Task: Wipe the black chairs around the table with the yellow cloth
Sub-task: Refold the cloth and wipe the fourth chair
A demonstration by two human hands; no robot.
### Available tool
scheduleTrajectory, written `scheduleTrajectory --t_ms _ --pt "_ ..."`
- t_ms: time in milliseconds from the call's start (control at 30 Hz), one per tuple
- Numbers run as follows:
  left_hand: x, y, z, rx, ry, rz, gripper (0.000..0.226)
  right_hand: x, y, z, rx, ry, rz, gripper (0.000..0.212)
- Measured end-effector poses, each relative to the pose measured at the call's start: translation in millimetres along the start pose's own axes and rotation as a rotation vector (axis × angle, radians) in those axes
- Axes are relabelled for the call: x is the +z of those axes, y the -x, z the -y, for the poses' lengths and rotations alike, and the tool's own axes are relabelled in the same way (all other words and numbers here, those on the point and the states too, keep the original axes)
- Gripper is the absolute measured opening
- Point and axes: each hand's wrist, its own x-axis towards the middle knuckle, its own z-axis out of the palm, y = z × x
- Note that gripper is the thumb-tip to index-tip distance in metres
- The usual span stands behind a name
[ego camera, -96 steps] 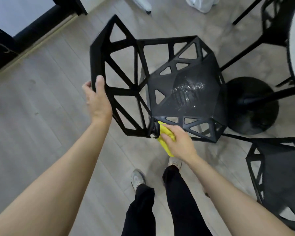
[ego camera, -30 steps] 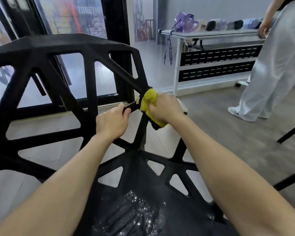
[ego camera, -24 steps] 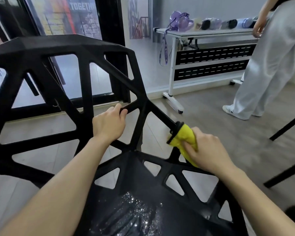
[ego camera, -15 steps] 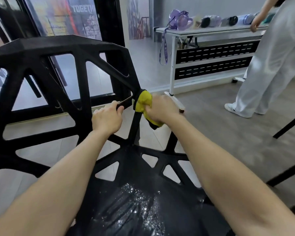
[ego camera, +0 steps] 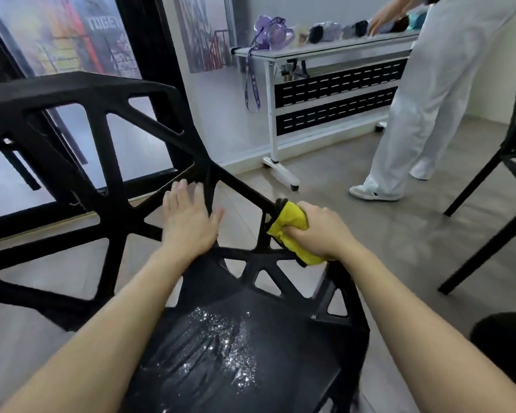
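A black lattice chair fills the lower left, its seat showing a wet, glittering patch. My right hand grips the yellow cloth, which is wrapped around the lower end of the slanted armrest bar at the chair's right side. My left hand is spread with straight fingers, just off the strut near the armrest's upper joint, holding nothing.
A person in white trousers stands at the right by a white table with small items on it. Black legs of another chair cross the right edge. A dark glass door frame stands behind the chair.
My right hand slid the cloth down the armrest bar from its top joint to its lower end. My left hand let go of the strut and spread its fingers.
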Motion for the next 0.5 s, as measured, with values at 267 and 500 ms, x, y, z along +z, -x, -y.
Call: scheduleTrajectory --t_ms 267,500 --pt "54.5 24.5 -83.8 0.063 0.339 0.335 0.034 22.0 141.0 -38.0 0.41 -0.469 -0.084 0.037" --pt "61.1 12.0 -75.0 0.077 0.33 0.355 0.041 23.5 83.7 -24.8 0.428 -0.24 -0.227 0.053"
